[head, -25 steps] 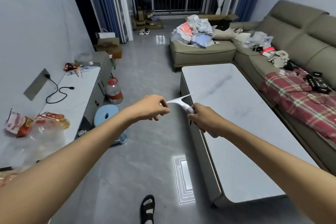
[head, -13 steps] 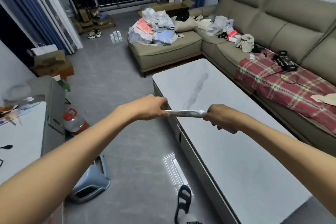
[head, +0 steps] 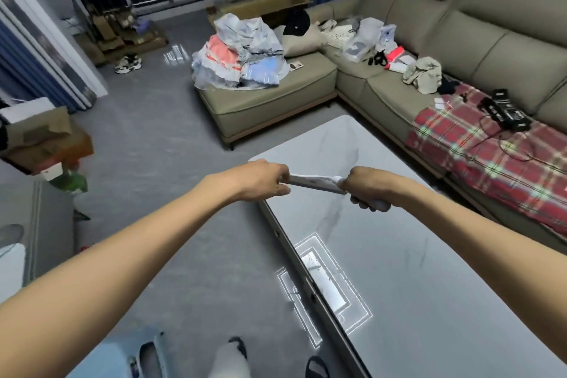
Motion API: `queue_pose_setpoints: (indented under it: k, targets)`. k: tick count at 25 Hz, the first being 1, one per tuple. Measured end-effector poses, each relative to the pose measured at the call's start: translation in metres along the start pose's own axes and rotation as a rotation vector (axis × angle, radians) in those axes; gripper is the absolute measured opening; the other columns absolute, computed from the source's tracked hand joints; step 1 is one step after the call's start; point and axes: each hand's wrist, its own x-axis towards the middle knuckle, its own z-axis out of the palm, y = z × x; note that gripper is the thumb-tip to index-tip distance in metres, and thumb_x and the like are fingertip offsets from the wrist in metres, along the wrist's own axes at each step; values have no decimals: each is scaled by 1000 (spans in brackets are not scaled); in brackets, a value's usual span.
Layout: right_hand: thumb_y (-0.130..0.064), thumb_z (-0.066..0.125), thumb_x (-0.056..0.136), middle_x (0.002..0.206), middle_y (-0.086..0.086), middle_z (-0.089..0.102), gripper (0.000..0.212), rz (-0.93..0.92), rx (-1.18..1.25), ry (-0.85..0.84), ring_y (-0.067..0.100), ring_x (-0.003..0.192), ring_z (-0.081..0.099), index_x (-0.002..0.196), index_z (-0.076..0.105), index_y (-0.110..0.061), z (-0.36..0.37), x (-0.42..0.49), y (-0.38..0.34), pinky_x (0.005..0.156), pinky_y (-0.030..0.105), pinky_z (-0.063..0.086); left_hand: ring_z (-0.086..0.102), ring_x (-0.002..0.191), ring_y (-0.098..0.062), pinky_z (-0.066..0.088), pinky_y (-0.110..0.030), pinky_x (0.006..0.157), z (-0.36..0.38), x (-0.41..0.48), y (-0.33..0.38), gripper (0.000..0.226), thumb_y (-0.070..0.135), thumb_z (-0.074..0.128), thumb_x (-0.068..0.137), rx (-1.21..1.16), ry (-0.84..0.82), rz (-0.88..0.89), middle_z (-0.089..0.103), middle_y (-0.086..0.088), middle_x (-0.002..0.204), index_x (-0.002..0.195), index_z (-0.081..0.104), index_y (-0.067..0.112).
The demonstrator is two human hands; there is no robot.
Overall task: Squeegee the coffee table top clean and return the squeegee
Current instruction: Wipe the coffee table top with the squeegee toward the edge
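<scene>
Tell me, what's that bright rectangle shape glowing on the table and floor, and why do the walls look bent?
Head view: the nested bright rectangles look like a ceiling light mirrored in the glossy coffee table and floor; the wide-angle lens bows the curtains and sofa near the edges; room light is dim, detail soft.

No text, label, brand, number or sign can be read anywhere in view. Printing is suggested on the cardboard boxes (head: 46,138) left of the desk (head: 399,255) and on the packets on the sofa (head: 429,24) beyond it, but it is too blurred and small to be made out.
</scene>
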Motion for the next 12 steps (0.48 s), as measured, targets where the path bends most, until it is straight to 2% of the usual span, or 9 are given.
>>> queue_pose_setpoints:
  k: [2, 4, 7, 10, 12]
  targets:
    - [-31, 41, 95, 67, 7, 54, 27, 40, 66, 23, 15, 40, 44, 83, 49, -8, -12, 48, -17, 37, 15, 32, 59, 98, -25, 49, -35, 80, -16, 50, -33, 23, 32, 50, 91, 12, -18, 29, 67, -2, 107, 109, 61, 24]
    - [-26, 45, 93, 68, 7, 51, 21, 95, 115, 44, 16, 44, 44, 85, 50, -7, -19, 92, -32, 40, 16, 31, 58, 91, -24, 41, -31, 68, -30, 97, -66, 15, 26, 48, 89, 63, -46, 51, 63, 4, 88, 90, 62, 28]
    - [-24, 45, 91, 71, 7, 49, 24, 166, 178, 102, 19, 49, 45, 97, 56, -3, -35, 148, -52, 45, 20, 31, 56, 91, -24, 40, -31, 70, -66, 164, -111, 20, 24, 44, 88, 113, -45, 115, 56, 7, 80, 86, 63, 30]
    - [-38, 44, 95, 74, 7, 52, 38, 216, 307, 164, 20, 51, 48, 100, 60, -4, -64, 190, -67, 45, 22, 33, 54, 88, -21, 45, -33, 73, -107, 233, -136, 22, 24, 43, 90, 102, -73, 192, 55, 11, 74, 87, 64, 30]
    - [-51, 43, 94, 73, 6, 50, 47, 245, 417, 228, 23, 50, 45, 90, 61, -8, -82, 213, -66, 39, 18, 30, 55, 86, -21, 46, -34, 73, -122, 279, -139, 20, 24, 43, 89, 109, -127, 245, 58, 12, 73, 81, 61, 29]
